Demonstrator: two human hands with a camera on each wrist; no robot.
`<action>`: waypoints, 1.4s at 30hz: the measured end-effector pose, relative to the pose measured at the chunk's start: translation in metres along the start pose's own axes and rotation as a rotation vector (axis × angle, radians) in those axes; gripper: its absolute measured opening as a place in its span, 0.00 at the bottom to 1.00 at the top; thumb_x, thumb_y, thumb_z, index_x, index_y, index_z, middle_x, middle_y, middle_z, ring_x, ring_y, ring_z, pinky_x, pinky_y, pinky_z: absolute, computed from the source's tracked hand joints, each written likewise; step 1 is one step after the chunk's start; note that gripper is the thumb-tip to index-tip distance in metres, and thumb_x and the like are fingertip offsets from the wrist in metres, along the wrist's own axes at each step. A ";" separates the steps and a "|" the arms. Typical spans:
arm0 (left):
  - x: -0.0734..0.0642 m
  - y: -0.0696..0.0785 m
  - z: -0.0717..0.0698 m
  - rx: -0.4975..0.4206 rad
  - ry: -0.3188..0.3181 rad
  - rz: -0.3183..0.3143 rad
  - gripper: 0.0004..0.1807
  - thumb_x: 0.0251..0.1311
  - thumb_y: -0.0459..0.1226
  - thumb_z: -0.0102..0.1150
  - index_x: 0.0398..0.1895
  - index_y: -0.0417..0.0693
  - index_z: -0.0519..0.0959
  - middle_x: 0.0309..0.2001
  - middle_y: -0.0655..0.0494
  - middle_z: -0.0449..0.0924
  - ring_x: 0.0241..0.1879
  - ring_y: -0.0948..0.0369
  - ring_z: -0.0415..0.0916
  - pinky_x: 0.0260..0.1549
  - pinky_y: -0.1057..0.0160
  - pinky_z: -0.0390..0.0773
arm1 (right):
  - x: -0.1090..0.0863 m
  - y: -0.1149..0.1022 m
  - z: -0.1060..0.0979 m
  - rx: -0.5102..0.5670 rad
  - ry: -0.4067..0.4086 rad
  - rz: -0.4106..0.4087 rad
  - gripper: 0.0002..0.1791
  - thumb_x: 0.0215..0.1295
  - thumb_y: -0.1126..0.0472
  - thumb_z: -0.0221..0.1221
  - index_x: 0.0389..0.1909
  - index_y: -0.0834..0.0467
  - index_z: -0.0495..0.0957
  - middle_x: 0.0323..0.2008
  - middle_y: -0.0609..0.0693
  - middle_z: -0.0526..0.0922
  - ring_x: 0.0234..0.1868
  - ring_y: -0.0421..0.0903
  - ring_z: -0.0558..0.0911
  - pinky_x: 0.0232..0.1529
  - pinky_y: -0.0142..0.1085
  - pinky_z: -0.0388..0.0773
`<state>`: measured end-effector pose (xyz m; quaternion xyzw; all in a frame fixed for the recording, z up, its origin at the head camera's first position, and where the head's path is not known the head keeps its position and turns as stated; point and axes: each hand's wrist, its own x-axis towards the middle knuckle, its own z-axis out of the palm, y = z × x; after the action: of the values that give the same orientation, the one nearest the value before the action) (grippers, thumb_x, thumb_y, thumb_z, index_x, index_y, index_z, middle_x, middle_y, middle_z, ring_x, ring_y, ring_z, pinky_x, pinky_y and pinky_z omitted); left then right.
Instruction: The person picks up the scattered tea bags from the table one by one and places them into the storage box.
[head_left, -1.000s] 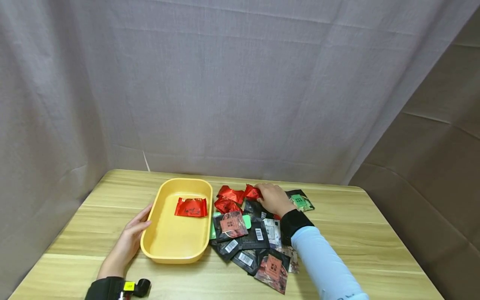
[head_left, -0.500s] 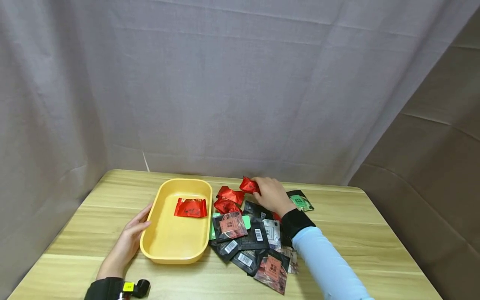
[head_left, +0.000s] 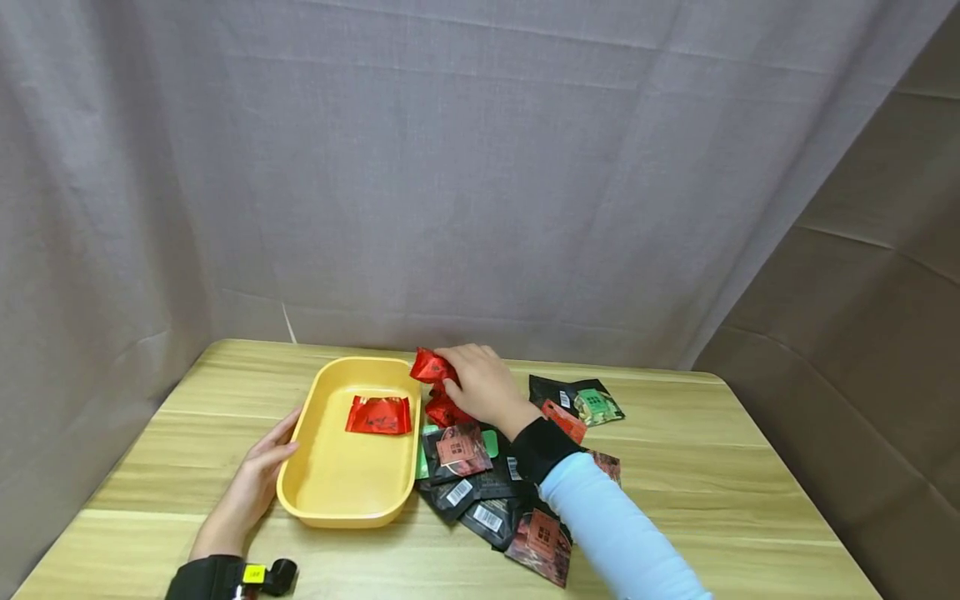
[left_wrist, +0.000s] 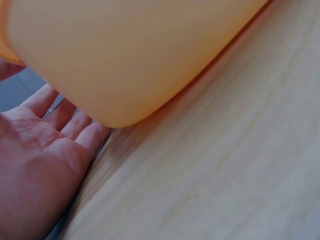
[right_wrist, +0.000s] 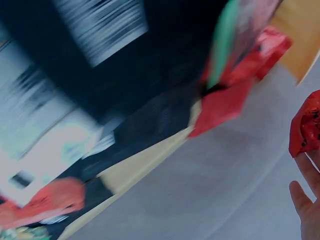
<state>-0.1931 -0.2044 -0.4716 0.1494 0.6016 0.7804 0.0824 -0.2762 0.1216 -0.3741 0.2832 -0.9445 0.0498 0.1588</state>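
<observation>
My left hand [head_left: 258,479] lies along the left side of a yellow plastic tray [head_left: 348,512], its fairly straight fingers touching the outer wall [left_wrist: 115,60]. One shiny red wrapped packet [head_left: 378,415] rests inside this tray. Near the tray's back right corner, my right hand [head_left: 483,387] pinches another red foil packet [head_left: 430,367] between thumb and fingers, raised above the table. The right wrist view catches that held packet and the fingertips at its right edge. More red packets [head_left: 444,410] lie just below the hand, partly covered by it.
A heap of black sachets [head_left: 487,518] with barcodes and pinkish labels spreads right of the tray. Further right lie a green-labelled sachet [head_left: 596,403] and a red-labelled one [head_left: 566,421]. A grey cloth [head_left: 450,183] hangs behind the wooden table [head_left: 720,483].
My right hand has lifted a red packet from the back of the heap and carried it left toward the tray. The left hand has stayed at the tray.
</observation>
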 end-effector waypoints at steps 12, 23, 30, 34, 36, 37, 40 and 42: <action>-0.001 0.001 0.000 -0.002 -0.007 0.007 0.32 0.71 0.33 0.34 0.74 0.37 0.39 0.76 0.53 0.39 0.60 0.76 0.63 0.53 0.78 0.72 | 0.024 -0.056 0.010 -0.013 -0.030 -0.092 0.26 0.62 0.51 0.56 0.62 0.52 0.70 0.56 0.48 0.80 0.59 0.45 0.72 0.63 0.41 0.70; -0.001 0.003 0.002 -0.007 -0.001 -0.010 0.32 0.71 0.33 0.34 0.74 0.38 0.38 0.76 0.54 0.41 0.59 0.76 0.64 0.52 0.77 0.74 | 0.027 -0.072 0.022 -0.051 -0.112 -0.081 0.25 0.63 0.51 0.54 0.62 0.51 0.70 0.57 0.47 0.80 0.59 0.46 0.73 0.65 0.44 0.69; 0.000 0.002 0.000 0.009 0.004 -0.033 0.32 0.71 0.33 0.33 0.74 0.38 0.38 0.76 0.41 0.29 0.60 0.77 0.64 0.52 0.77 0.74 | 0.027 -0.069 0.026 -0.040 -0.118 -0.045 0.25 0.64 0.51 0.54 0.62 0.51 0.70 0.57 0.47 0.80 0.60 0.46 0.73 0.64 0.45 0.69; -0.001 0.001 -0.001 0.011 0.004 -0.033 0.32 0.71 0.33 0.33 0.74 0.39 0.38 0.77 0.44 0.31 0.60 0.77 0.63 0.52 0.78 0.73 | 0.026 -0.068 0.027 -0.046 -0.107 -0.042 0.25 0.64 0.50 0.54 0.62 0.51 0.70 0.57 0.47 0.80 0.59 0.46 0.73 0.64 0.44 0.70; -0.001 0.001 0.000 0.007 0.005 -0.029 0.32 0.71 0.33 0.33 0.74 0.39 0.39 0.77 0.49 0.35 0.60 0.77 0.64 0.52 0.78 0.73 | 0.026 -0.068 0.027 -0.045 -0.105 -0.039 0.25 0.64 0.50 0.53 0.62 0.52 0.70 0.57 0.48 0.80 0.59 0.46 0.73 0.64 0.43 0.70; -0.001 0.001 0.000 0.005 0.004 -0.026 0.32 0.71 0.33 0.34 0.74 0.39 0.39 0.77 0.51 0.37 0.60 0.77 0.64 0.52 0.78 0.73 | 0.025 -0.068 0.026 -0.042 -0.107 -0.038 0.26 0.64 0.51 0.53 0.62 0.52 0.69 0.58 0.48 0.79 0.60 0.46 0.73 0.64 0.43 0.70; -0.002 0.001 0.000 -0.005 0.002 -0.012 0.32 0.71 0.34 0.34 0.74 0.39 0.39 0.74 0.58 0.44 0.59 0.77 0.64 0.53 0.78 0.73 | 0.025 -0.067 0.025 -0.031 -0.117 -0.031 0.26 0.64 0.51 0.53 0.63 0.52 0.69 0.59 0.49 0.78 0.62 0.47 0.71 0.65 0.44 0.68; -0.002 0.001 0.000 -0.016 -0.003 -0.002 0.32 0.71 0.33 0.34 0.74 0.38 0.39 0.73 0.63 0.48 0.59 0.77 0.64 0.52 0.78 0.73 | 0.024 -0.067 0.024 -0.019 -0.122 -0.027 0.26 0.64 0.51 0.52 0.63 0.52 0.68 0.60 0.49 0.77 0.62 0.47 0.71 0.66 0.44 0.68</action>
<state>-0.1907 -0.2053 -0.4708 0.1491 0.5955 0.7848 0.0851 -0.2653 0.0485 -0.3889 0.2967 -0.9490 0.0214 0.1043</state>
